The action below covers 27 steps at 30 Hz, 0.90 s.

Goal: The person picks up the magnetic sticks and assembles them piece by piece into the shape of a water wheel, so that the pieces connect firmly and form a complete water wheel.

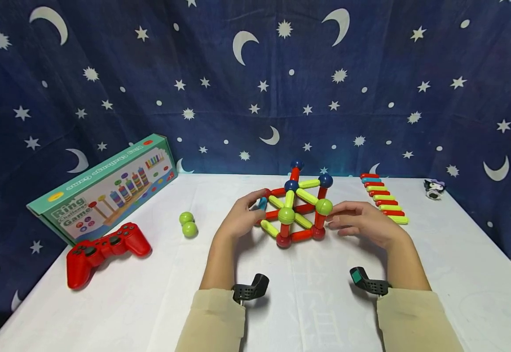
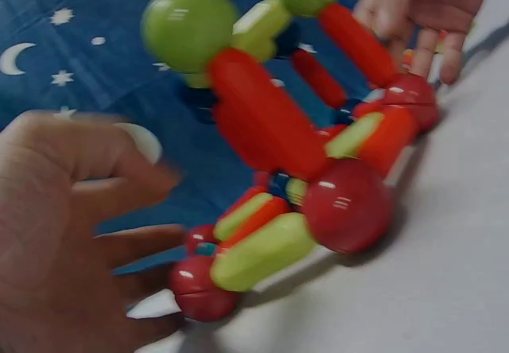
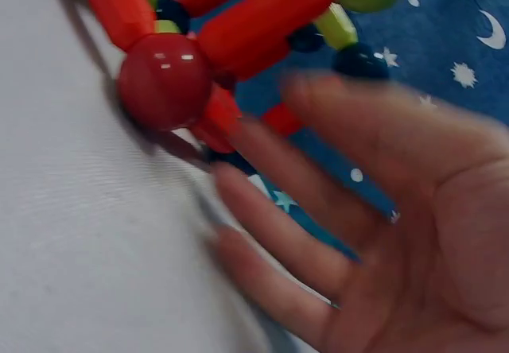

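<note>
A frame of magnetic rods and balls (image 1: 302,235) stands on the table between both hands, built of red and yellow-green rods. Red balls (image 2: 350,205) sit at its base; green balls (image 1: 286,215) and dark blue balls (image 1: 325,181) are higher up. At its left side, my left hand (image 1: 240,215) has its thumb spread from the fingers, whose tips reach a low red ball (image 2: 204,288). My right hand (image 1: 365,222) is on the other side, fingers extended and loosely spread, fingertips close beside the red rods (image 3: 266,23). Neither hand is curled round any piece.
Two green balls (image 1: 189,229) lie left of the frame. Further left are a red game controller (image 1: 105,249) and a ring game box (image 1: 114,190). Loose rods (image 1: 385,202) form a row at the back right, near a small figurine (image 1: 434,188). A starry curtain (image 1: 220,98) hangs behind.
</note>
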Tool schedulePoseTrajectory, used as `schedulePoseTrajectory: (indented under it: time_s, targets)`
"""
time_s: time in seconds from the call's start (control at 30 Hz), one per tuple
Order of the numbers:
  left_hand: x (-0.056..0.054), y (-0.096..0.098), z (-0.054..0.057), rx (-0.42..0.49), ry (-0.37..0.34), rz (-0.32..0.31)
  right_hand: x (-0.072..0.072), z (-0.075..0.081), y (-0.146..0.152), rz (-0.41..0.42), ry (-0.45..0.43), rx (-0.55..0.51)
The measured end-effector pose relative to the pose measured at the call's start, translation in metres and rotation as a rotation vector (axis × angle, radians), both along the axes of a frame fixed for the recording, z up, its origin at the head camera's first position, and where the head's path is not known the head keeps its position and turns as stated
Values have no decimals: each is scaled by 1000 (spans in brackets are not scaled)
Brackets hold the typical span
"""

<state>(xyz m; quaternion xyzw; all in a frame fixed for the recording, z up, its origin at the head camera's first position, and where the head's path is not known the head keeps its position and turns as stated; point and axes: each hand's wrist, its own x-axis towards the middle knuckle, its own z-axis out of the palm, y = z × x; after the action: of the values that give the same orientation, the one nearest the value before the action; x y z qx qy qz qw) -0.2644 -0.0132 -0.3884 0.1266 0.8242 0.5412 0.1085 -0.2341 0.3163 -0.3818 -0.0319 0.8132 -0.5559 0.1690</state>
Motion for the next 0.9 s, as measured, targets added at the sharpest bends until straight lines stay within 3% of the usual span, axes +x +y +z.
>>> schedulePoseTrajectory:
  time_s: [0.1, 0.23, 0.37, 0.67, 0.9]
  targets:
    - [5, 0, 7, -113, -15, -116, -3, -2, -3, -119, 52, 14]
    - [10, 9, 10, -281, -12, -198, -7, -5, -9, -113, 92, 36]
    - [12, 16, 8, -317, 19, -156, -9, -7, -16, -60, 101, 76]
    - [9, 8, 2, -252, 27, -112, -7, -5, -21, 2, 101, 133]
    - [6, -7, 1, -152, 61, -14, -8, -6, -19, 3, 138, 62]
